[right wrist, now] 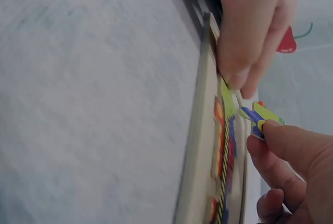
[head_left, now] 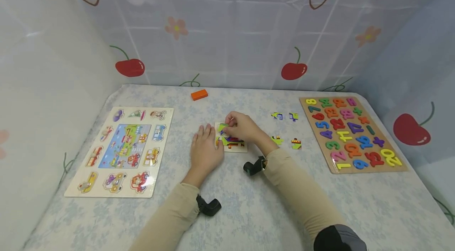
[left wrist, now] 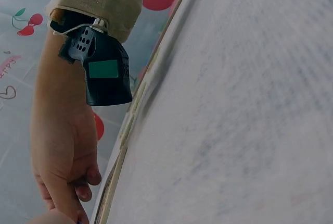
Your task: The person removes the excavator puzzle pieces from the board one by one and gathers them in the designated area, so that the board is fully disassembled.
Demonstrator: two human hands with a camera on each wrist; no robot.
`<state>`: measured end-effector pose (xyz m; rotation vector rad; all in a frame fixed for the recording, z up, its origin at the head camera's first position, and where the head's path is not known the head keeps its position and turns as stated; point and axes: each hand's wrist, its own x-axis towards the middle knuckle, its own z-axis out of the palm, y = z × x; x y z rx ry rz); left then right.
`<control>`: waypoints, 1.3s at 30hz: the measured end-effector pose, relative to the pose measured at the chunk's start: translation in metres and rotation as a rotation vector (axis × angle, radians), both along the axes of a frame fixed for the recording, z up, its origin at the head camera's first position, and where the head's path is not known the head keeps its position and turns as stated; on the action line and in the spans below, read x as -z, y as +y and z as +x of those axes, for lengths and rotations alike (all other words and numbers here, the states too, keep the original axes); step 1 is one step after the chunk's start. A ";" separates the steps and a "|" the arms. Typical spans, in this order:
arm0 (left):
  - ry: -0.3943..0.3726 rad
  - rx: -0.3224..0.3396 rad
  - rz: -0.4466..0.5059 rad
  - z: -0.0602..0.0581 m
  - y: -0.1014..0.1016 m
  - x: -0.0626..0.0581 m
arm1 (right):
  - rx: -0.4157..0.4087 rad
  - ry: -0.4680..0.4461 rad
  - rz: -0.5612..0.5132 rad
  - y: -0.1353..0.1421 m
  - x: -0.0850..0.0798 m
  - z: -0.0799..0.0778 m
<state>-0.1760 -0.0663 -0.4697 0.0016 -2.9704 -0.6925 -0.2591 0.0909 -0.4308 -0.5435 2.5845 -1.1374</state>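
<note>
A small jigsaw board point(head_left: 242, 149) with a cream frame lies mid-table, partly filled with coloured pieces that form a vehicle picture. My left hand point(head_left: 207, 151) rests flat along its left side, fingers straight, thumb reaching over the frame. In the right wrist view, the thumb of that left hand point(right wrist: 244, 31) touches a green piece in the board. Between thumb and fingers my right hand point(head_left: 245, 127) pinches a green and blue jigsaw piece point(right wrist: 260, 117), held tilted just above the upper left of the board. The left wrist view shows mostly the right hand point(left wrist: 62, 151) and tablecloth.
Several loose jigsaw pieces point(head_left: 277, 140) lie right of the board. A vehicle picture puzzle point(head_left: 161, 164) is on the left, a number puzzle board point(head_left: 330, 156) on the right. An orange block point(head_left: 199, 94) sits near the back edge. Black cameras point(head_left: 209, 206) hang from both wrists.
</note>
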 end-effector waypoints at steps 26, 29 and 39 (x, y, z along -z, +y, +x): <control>-0.001 0.001 0.002 0.000 0.004 0.001 | 0.354 0.031 0.280 0.091 -0.006 -0.045; -0.002 0.000 0.004 0.000 0.003 0.002 | 0.362 0.046 0.323 0.089 -0.006 -0.047; -0.001 -0.010 -0.001 0.000 0.001 0.003 | 0.285 0.202 0.550 0.082 -0.010 -0.041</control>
